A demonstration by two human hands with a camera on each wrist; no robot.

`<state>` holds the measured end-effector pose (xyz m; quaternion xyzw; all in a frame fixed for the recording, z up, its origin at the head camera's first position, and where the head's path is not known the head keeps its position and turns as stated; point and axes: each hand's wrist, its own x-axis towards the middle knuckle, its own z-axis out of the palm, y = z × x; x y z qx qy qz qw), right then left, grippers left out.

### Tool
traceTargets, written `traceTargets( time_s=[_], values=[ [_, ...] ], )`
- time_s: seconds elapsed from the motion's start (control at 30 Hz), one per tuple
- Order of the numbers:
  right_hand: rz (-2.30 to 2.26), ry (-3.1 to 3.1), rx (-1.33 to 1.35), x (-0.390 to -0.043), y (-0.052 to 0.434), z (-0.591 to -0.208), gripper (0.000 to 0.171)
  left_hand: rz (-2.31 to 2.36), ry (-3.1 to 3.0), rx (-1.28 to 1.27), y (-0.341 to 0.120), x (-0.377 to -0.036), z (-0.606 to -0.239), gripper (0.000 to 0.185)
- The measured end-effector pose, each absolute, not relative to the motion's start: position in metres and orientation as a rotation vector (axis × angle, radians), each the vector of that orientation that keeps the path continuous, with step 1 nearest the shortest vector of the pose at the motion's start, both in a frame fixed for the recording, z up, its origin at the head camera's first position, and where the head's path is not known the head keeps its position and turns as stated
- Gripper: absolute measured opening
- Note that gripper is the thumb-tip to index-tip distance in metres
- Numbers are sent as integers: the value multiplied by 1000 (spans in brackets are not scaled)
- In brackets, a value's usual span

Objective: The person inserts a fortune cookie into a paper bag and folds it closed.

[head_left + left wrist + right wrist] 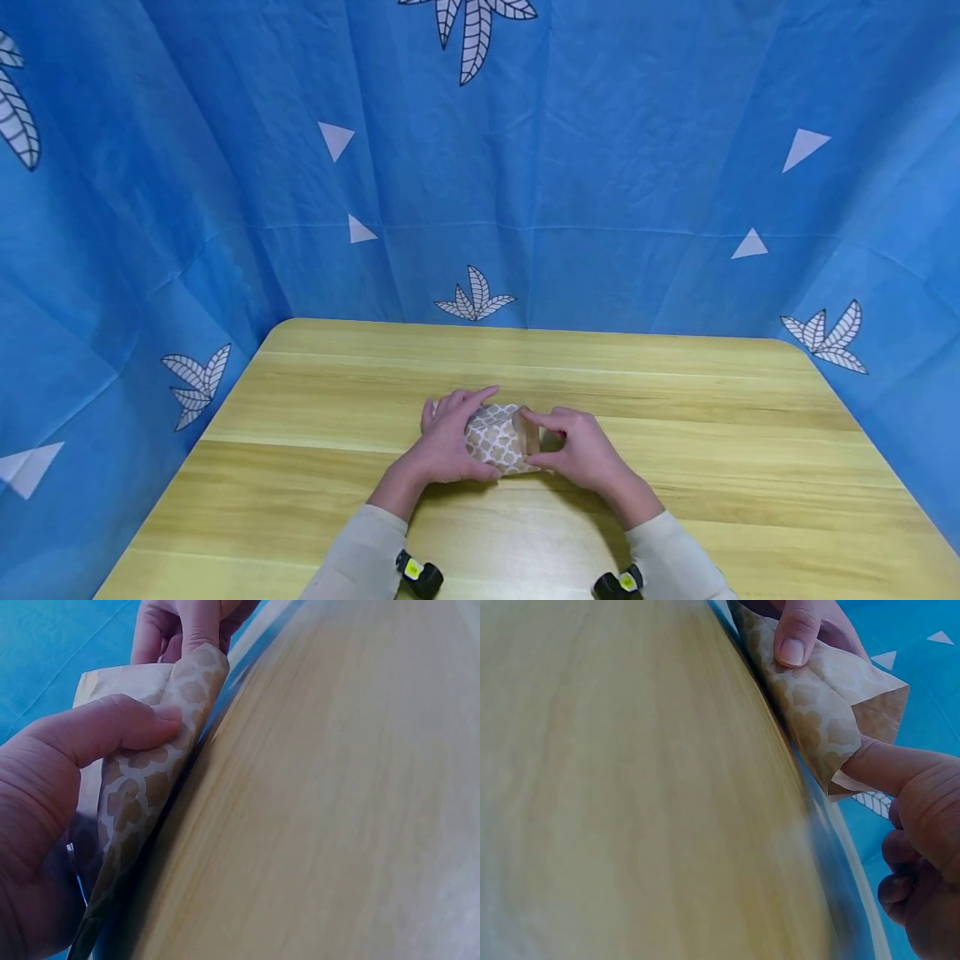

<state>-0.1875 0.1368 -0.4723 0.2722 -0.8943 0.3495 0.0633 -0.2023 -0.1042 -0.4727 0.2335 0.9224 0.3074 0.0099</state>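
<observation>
Head view: on the pale wooden desk (pixel 675 433), toward the middle of its near edge, the left hand (pixel 447 439) and right hand (pixel 581 454) both pinch a small brown paper bag with white lattice print (pixel 501 438).

Left wrist: thumb (pixel 112 724) presses its fold; the bag looks thin, light and crushable.

Right wrist: a fingertip (pixel 874 761) tucks into the open mouth; the stiffer folded edges look like the best grip.

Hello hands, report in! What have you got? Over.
Left hand grips patterned paper bag. Right hand pinches its open end. Bag on wooden table. Nothing in the way.
</observation>
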Motion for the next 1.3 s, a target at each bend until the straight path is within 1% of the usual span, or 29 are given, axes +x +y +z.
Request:
traceTargets(
  time_s=[0.13,0.5,0.57,0.73,0.9,1.03,1.13,1.3],
  values=[
    [1076,-2706,837,-188,135,-473,66,955,2877,745,-104,-202,-472,116],
    [1200,-2756,820,-193,130,-473,56,954,2844,752,-102,-200,-468,113],
    [1232,-2749,782,-192,132,-473,53,933,2848,737,-102,-199,-467,113],
    [1370,-2696,618,-187,137,-470,41,895,2855,697,-103,-196,-463,115],
    [1451,-2655,469,-178,141,-469,36,923,2841,639,-104,-193,-462,110],
    [1531,-2649,277,-167,144,-471,40,914,2849,587,-104,-190,-460,103],
    [1619,-2659,152,-158,144,-471,49,893,2869,575,-105,-188,-458,100],
    [1813,-2636,44,-151,140,-472,65,882,2873,540,-103,-184,-452,97]
  ],
)
